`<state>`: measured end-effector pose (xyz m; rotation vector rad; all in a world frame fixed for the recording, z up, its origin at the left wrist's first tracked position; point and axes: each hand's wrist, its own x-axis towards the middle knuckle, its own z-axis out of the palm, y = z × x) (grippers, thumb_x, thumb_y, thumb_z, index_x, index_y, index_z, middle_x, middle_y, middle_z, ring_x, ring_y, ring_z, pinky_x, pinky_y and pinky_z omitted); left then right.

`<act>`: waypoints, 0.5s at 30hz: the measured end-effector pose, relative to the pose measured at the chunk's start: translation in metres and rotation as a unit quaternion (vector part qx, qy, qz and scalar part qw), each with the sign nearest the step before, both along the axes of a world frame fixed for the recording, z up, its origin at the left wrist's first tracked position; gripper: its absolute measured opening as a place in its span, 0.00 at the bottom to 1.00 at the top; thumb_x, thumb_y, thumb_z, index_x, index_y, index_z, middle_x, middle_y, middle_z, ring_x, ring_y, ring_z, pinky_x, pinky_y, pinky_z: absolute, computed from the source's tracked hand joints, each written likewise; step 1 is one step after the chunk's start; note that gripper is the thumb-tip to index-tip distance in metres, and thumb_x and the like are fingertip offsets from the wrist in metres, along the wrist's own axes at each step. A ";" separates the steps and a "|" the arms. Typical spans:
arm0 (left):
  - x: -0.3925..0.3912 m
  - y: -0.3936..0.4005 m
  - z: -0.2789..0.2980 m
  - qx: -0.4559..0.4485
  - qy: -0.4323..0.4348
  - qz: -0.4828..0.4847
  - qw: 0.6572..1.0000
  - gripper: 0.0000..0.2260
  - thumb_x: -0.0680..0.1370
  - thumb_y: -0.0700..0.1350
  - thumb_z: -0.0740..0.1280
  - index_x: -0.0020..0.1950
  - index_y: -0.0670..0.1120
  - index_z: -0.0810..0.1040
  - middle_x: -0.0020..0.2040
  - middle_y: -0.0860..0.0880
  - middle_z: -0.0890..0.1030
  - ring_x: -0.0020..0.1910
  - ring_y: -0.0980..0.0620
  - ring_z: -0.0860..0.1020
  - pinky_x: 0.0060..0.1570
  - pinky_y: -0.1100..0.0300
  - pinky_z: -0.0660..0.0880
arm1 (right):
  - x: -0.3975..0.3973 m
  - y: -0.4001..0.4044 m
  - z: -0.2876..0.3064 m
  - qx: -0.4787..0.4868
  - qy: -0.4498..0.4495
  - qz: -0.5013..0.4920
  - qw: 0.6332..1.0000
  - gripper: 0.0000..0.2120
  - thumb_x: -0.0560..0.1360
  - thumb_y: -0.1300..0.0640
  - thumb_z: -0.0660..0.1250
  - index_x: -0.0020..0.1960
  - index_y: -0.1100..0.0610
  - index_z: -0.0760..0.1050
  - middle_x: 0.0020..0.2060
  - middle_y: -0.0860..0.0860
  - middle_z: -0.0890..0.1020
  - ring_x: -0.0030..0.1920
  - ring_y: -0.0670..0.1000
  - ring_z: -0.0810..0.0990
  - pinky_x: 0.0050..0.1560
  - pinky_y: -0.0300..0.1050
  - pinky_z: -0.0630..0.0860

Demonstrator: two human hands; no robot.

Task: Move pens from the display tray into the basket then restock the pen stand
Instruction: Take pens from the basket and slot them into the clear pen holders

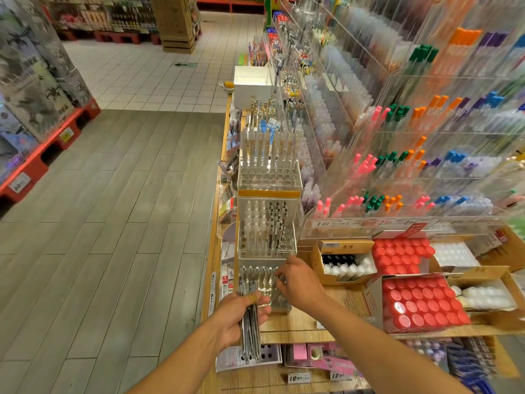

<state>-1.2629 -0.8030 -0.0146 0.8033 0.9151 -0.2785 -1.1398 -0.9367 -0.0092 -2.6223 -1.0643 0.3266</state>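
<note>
A clear acrylic pen stand (279,304) with rows of round holes sits at the near end of the wooden counter. My left hand (237,319) grips a bundle of clear-barrelled pens (250,334), held upright just left of the stand. Over the stand's top my right hand (298,284) pinches the upper end of a single pen (281,278) that stands in one of the holes. A few pens stand along the stand's back row. No basket is in view.
Behind it stand more clear pen stands (267,240), (270,177) in a line. Boxes of red-capped bottles (417,305) and white bottles (345,265) lie to the right. Tall acrylic racks of coloured pens (412,166) fill the right. Open floor (113,223) lies to the left.
</note>
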 end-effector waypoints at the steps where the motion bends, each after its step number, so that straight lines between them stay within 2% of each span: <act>1: 0.000 -0.001 0.001 0.000 -0.002 -0.003 1.000 0.16 0.78 0.37 0.69 0.64 0.35 0.72 0.52 0.38 0.85 0.44 0.42 0.85 0.35 0.53 0.81 | -0.001 0.001 0.000 0.000 -0.003 -0.006 1.000 0.11 0.77 0.54 0.64 0.56 0.54 0.81 0.51 0.50 0.77 0.54 0.50 0.77 0.50 0.47 0.78; 5: 0.001 -0.002 0.005 -0.015 -0.011 0.003 1.000 0.23 0.76 0.36 0.70 0.69 0.35 0.68 0.53 0.36 0.84 0.43 0.41 0.85 0.33 0.54 0.81 | -0.006 0.001 0.001 0.031 -0.009 -0.021 0.999 0.11 0.76 0.53 0.66 0.58 0.52 0.79 0.50 0.48 0.76 0.51 0.49 0.77 0.49 0.45 0.77; 7: 0.001 -0.002 0.006 -0.023 -0.014 0.007 1.000 0.26 0.75 0.35 0.72 0.70 0.34 0.67 0.51 0.34 0.84 0.42 0.41 0.85 0.33 0.54 0.82 | -0.010 0.002 0.005 0.084 0.075 -0.037 0.993 0.12 0.77 0.51 0.68 0.58 0.52 0.79 0.48 0.45 0.77 0.45 0.42 0.76 0.45 0.36 0.73; 9: 0.000 -0.004 0.008 -0.037 -0.024 0.012 0.999 0.31 0.73 0.33 0.72 0.72 0.34 0.63 0.48 0.33 0.84 0.40 0.40 0.85 0.33 0.53 0.82 | -0.014 0.004 0.010 0.106 0.215 -0.046 0.970 0.14 0.77 0.49 0.69 0.60 0.55 0.79 0.47 0.47 0.81 0.41 0.39 0.76 0.41 0.31 0.70; 11: 0.000 -0.006 0.010 -0.042 -0.032 0.017 0.998 0.37 0.69 0.32 0.74 0.74 0.38 0.59 0.46 0.32 0.84 0.39 0.39 0.85 0.32 0.51 0.82 | -0.017 0.004 0.014 0.134 0.322 -0.078 0.934 0.14 0.77 0.51 0.69 0.58 0.58 0.79 0.47 0.53 0.83 0.43 0.44 0.78 0.43 0.35 0.73; 15: 0.000 -0.010 0.012 -0.037 -0.041 0.018 0.998 0.47 0.67 0.34 0.76 0.78 0.40 0.51 0.50 0.32 0.83 0.42 0.38 0.85 0.35 0.51 0.82 | -0.018 -0.001 0.019 0.201 0.408 -0.157 0.876 0.07 0.77 0.57 0.69 0.52 0.60 0.80 0.41 0.52 0.81 0.36 0.43 0.76 0.37 0.36 0.73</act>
